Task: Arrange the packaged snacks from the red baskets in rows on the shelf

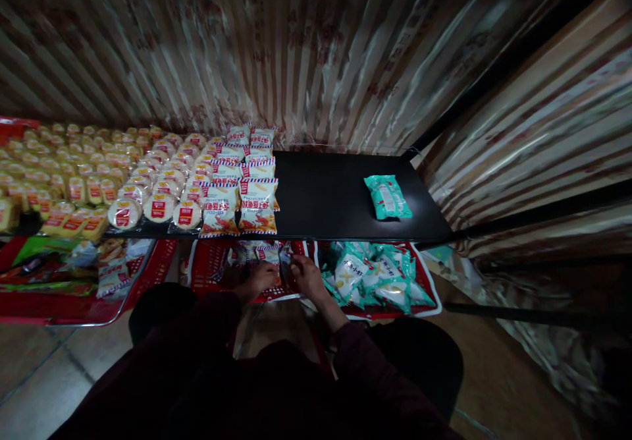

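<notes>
Right hand (307, 274) and left hand (263, 275) pinch snack packet (284, 259)

A black tabletop (330, 196) ran across the view, backed by a striped, patterned curtain (296, 51). One teal snack packet (388, 197) lay alone toward its right end. On its left half stood rows of white packets with red and blue print (241, 190), beside them round cakes in clear wrappers (158, 190), and farther left many small yellow packets (59, 170). Below the front edge, a red basket (424, 295) held a heap of teal packets (370, 272). Another red basket (158, 262) at lower left held assorted wrapped goods. Pale floor tiles (44, 374) showed at the bottom left.
</notes>
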The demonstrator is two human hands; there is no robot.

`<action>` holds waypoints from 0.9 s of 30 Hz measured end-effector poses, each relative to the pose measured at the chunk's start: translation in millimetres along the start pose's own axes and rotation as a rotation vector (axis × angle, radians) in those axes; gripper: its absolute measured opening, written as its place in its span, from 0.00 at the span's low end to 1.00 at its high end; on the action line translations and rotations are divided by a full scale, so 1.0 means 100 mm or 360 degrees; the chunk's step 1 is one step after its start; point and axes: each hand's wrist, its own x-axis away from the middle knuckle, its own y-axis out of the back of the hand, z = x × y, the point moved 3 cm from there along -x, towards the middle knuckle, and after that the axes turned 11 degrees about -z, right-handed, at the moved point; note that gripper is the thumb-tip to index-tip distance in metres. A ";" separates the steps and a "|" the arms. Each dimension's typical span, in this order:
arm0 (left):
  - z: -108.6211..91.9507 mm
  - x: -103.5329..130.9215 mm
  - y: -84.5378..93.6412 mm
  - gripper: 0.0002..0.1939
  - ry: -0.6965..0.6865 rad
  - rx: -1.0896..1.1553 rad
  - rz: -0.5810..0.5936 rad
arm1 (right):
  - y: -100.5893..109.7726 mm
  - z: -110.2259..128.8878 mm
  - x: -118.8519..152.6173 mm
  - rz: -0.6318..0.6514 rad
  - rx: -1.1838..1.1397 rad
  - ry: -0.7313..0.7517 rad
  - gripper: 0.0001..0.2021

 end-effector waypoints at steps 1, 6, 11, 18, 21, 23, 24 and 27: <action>0.03 -0.02 0.01 0.06 0.0008 -0.0014 -0.0014 | -0.07 0.01 -0.05 -0.0030 0.0048 0.0065 0.16; 0.04 -0.11 0.01 0.03 0.0016 -0.0085 -0.0008 | -0.44 -0.04 -0.22 -0.0007 0.0267 0.0090 0.28; -0.04 -0.22 0.08 0.04 -0.0083 -0.0052 -0.0075 | -0.64 -0.16 -0.27 -0.0038 0.0376 -0.0158 0.28; -0.14 -0.27 0.11 0.05 -0.0234 -0.0003 -0.0151 | -0.59 -0.20 -0.20 -0.0046 0.0265 -0.0049 0.17; -0.16 -0.25 0.04 0.07 -0.0220 0.0126 -0.0118 | -0.55 -0.16 -0.17 -0.0159 0.0105 0.0072 0.17; -0.16 -0.24 -0.01 0.12 -0.0138 0.0244 -0.0041 | -0.54 -0.11 -0.13 -0.0176 0.0008 0.0131 0.18; -0.15 -0.24 -0.03 0.14 -0.0086 0.0283 -0.0023 | -0.55 -0.08 -0.11 -0.0148 -0.0040 0.0164 0.18; -0.14 -0.25 -0.02 0.17 0.0013 0.0275 -0.0106 | -0.56 0.00 -0.03 -0.0039 -0.0175 0.0223 0.18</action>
